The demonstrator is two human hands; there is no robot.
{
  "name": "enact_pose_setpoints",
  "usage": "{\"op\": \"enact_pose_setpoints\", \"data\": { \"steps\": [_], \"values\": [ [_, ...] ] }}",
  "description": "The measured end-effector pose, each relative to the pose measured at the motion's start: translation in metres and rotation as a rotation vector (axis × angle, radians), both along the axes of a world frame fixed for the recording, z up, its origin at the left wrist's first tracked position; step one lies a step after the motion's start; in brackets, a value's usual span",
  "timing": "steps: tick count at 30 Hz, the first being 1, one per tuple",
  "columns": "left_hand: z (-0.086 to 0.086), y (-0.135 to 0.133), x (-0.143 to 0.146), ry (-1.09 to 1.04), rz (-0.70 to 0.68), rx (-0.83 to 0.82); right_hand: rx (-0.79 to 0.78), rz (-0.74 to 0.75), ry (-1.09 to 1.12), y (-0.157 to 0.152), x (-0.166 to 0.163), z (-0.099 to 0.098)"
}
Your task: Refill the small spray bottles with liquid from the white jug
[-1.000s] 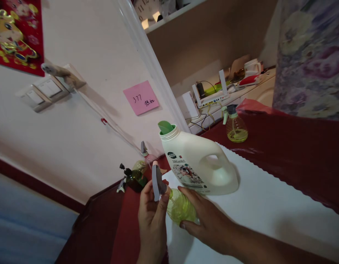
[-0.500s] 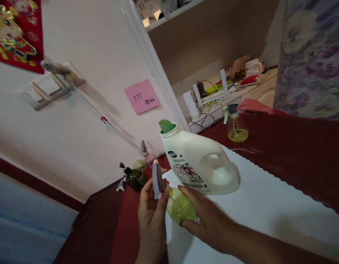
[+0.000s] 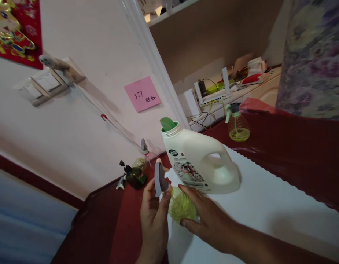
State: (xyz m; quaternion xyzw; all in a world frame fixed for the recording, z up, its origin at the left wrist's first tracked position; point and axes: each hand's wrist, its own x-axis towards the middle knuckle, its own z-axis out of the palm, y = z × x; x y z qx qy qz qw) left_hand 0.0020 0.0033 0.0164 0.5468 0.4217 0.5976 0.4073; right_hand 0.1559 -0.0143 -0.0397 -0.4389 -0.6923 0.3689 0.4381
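Note:
My left hand [image 3: 153, 216] grips the grey trigger head [image 3: 158, 179] of a small yellow-green spray bottle [image 3: 180, 207]. My right hand [image 3: 206, 220] wraps around the bottle's body and holds it over a white cloth [image 3: 268, 209]. Just behind stands a large cream detergent jug [image 3: 202, 163] with a handle and a green funnel [image 3: 167, 124] in its open neck.
A red table [image 3: 301, 146] lies under the cloth. Two more spray bottles, a dark green one [image 3: 134, 176] and a clear one [image 3: 145, 154], stand by the wall, and a yellow one [image 3: 236, 126] at the back. A pink note [image 3: 142, 94] and switches [image 3: 43, 86] are on the wall. A router [image 3: 213, 93] sits on a shelf.
The hands and the small bottle have shifted very slightly to the right. The grip on the head and the body is unchanged.

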Motion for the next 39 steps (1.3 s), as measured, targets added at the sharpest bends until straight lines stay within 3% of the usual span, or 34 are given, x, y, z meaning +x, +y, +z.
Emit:
{"op": "enact_pose_setpoints", "data": {
  "steps": [7,13,16,19,23,25,28,33,39],
  "values": [
    [-0.007,-0.001,0.002,-0.004,-0.004,0.039,0.003,0.016,-0.005,-0.002,0.002,0.001],
    [-0.012,-0.001,0.004,-0.015,-0.041,0.043,0.018,-0.006,-0.01,-0.004,-0.002,-0.013],
    [-0.014,-0.002,0.004,0.026,-0.06,0.082,0.149,-0.116,-0.031,-0.006,-0.002,-0.015],
    [-0.015,-0.003,0.005,0.057,-0.072,0.124,0.519,-0.21,-0.136,-0.004,0.009,0.009],
    [-0.016,-0.002,0.007,0.056,-0.092,0.176,0.927,-0.138,-0.364,0.015,0.026,0.071],
    [-0.016,-0.002,0.008,0.054,-0.089,0.197,0.964,-0.001,-0.538,0.029,0.03,0.098],
    [-0.016,-0.003,0.009,0.058,-0.068,0.193,0.945,0.168,-0.708,0.047,0.032,0.122],
    [-0.015,-0.008,0.013,0.03,-0.05,0.165,0.879,0.335,-0.695,0.053,0.033,0.136],
    [-0.014,-0.011,0.015,0.019,-0.054,0.164,0.897,0.379,-0.687,0.052,0.028,0.141]
  ]
}}
